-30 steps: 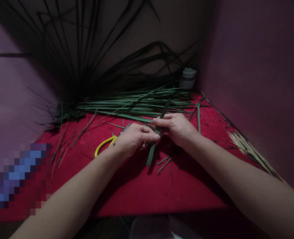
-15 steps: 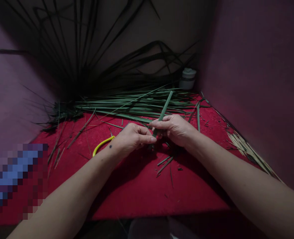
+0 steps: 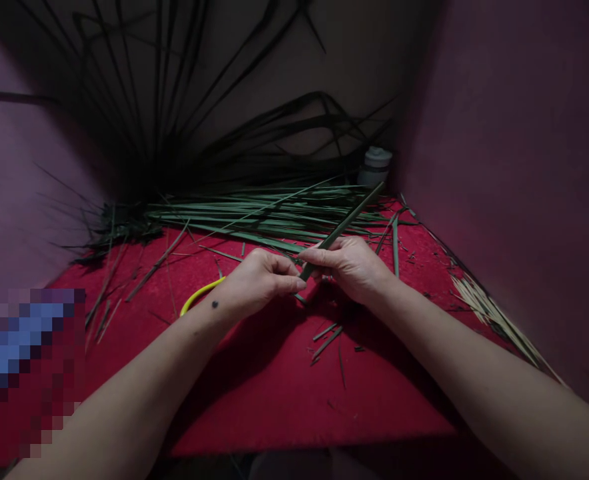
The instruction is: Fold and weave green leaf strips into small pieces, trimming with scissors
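At the far left, a purple wall (image 3: 19,193) bordered the red-covered table (image 3: 254,413), and dry stalks (image 3: 158,262) lay on the cloth near it. The left forearm slanted from the lower left toward the middle, partly hiding a curved yellow handle (image 3: 199,292) beside the wrist. The left hand (image 3: 262,280) was turned back upward, fingers bent, thumb and fingertips pinched on the lower end of a green strip (image 3: 347,230). Behind, long green leaves (image 3: 254,212) lay across the table's rear, limiting room there. The strip sat between both hands, tilted up to the right. Below it lay a few cut pieces (image 3: 327,343), and red cloth gave room down to the table's near edge. The right hand (image 3: 354,263) was clamped on the strip slightly higher, thumb pointing left, its forearm sloping to the lower right. Beyond it, a white container (image 3: 374,167) stood near the back corner. Farthest right, pale sticks (image 3: 492,317) lay along the table's right edge, close against a dark purple side wall (image 3: 514,167).
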Demonstrator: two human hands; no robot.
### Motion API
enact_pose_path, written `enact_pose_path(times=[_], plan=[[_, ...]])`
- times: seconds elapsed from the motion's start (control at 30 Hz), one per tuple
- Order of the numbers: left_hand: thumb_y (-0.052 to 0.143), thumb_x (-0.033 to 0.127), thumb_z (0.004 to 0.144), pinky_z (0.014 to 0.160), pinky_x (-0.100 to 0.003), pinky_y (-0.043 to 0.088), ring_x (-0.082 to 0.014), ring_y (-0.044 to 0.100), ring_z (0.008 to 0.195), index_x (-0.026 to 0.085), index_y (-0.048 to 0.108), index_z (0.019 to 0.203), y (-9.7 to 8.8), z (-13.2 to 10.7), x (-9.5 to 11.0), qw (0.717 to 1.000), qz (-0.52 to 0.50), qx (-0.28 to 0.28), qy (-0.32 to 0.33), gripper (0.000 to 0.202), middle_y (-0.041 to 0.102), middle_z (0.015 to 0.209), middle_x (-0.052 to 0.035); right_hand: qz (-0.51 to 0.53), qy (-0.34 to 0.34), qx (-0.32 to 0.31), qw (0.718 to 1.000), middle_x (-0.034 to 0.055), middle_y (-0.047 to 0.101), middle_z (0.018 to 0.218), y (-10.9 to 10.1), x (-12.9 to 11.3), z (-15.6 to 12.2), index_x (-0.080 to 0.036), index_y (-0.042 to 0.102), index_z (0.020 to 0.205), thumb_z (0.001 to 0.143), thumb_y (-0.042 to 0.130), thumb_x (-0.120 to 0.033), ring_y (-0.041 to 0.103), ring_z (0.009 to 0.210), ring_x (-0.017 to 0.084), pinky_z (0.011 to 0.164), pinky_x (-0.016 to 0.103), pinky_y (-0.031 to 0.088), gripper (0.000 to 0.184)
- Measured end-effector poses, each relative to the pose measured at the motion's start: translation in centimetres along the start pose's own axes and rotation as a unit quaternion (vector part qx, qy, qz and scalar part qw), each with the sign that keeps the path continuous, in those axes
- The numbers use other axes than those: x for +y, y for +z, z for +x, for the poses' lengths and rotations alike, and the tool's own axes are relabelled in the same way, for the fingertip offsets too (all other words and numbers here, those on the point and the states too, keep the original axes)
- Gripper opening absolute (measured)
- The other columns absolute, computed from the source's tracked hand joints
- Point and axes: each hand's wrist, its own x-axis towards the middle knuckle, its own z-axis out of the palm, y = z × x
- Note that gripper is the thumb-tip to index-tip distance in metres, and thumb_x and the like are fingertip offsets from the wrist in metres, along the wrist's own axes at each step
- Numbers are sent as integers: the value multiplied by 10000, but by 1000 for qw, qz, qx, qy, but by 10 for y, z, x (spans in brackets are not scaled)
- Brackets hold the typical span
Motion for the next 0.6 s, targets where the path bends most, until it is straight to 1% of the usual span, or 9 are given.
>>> enact_pose_path(times=[0.1, 0.17, 0.3, 0.37, 0.47, 0.6], plan=[[649, 250, 629, 419, -192, 221, -53, 314, 451, 119, 612, 574, -2, 0, 1, 1000, -6, 2, -5, 146, 428, 473, 45, -14, 21, -39, 999, 9, 615, 555, 0, 1, -1, -116, 697, 757, 588, 740, -233, 526, 483, 89, 491, 224, 384, 210], [651, 243, 625, 418, -189, 228, -53, 320, 454, 117, 614, 577, -3, 0, 2, 1000, -4, 2, -5, 140, 433, 478, 45, -19, 18, -41, 999, 4, 607, 539, 0, 1, -1, -114, 698, 737, 571, 745, -211, 520, 478, 91, 491, 229, 379, 198], [637, 235, 646, 438, -184, 278, -66, 391, 492, 120, 628, 653, -4, 0, 3, 1000, -10, -6, 8, 116, 510, 551, 29, -15, -11, 5, 1000, 5, 600, 528, 0, 0, 0, -111, 693, 692, 577, 737, -220, 510, 473, 94, 487, 240, 377, 164], [638, 228, 649, 453, -183, 297, -72, 423, 520, 123, 621, 681, -4, 0, 3, 1000, -13, -1, 22, 111, 534, 592, 24, -18, -28, 34, 999, 9, 601, 529, 0, -1, 0, -111, 693, 682, 580, 739, -235, 513, 478, 98, 488, 243, 376, 167], [628, 247, 671, 443, -180, 280, -64, 393, 499, 126, 603, 660, -2, 0, 1, 998, -4, 31, 49, 124, 493, 559, 38, -7, -51, 61, 997, 8, 599, 527, -1, -1, 2, -119, 699, 676, 578, 744, -252, 516, 485, 100, 499, 247, 381, 172], [603, 264, 698, 405, -178, 250, -57, 348, 447, 130, 604, 657, -2, 1, -1, 996, 2, 69, 63, 141, 444, 492, 52, 22, -65, 72, 995, 11, 613, 553, -2, 0, 4, -133, 703, 677, 573, 749, -254, 528, 511, 107, 516, 252, 398, 166]])
